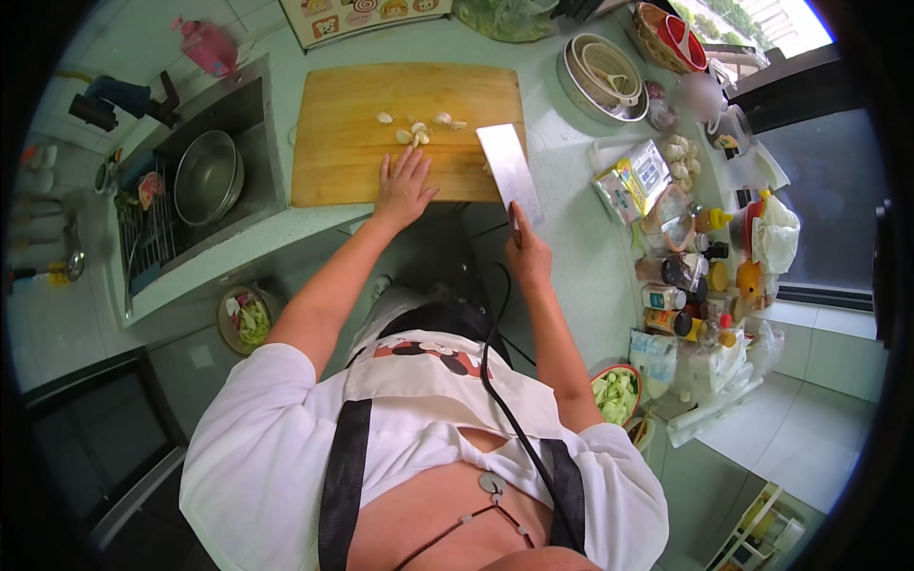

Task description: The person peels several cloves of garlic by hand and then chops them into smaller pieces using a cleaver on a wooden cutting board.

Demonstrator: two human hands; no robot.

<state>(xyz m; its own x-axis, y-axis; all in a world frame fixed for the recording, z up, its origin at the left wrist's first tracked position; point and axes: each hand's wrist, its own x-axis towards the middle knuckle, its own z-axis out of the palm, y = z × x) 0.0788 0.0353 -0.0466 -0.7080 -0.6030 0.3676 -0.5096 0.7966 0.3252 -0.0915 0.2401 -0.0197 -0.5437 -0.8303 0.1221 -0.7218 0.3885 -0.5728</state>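
Note:
Garlic cloves (416,134) lie in a small group on a wooden cutting board (352,171), with a few more apart from it to the left and right. My left hand (407,187) rests on the board's near part, fingers stretched out toward the group, the tips at its near side. My right hand (527,249) is wrapped round the handle of a cleaver (508,167). The wide blade lies across the board's right edge, pointing away from me. Something small and pale shows at the blade's left side, too little of it to name.
To the left is a sink (267,143) with a metal bowl (208,178). Metal and plastic colanders (609,71) stand at the back right. Bottles and jars (666,298) crowd the right counter, near garlic bulbs (680,157). Sliced greens fill a bowl (616,394) beside my right arm.

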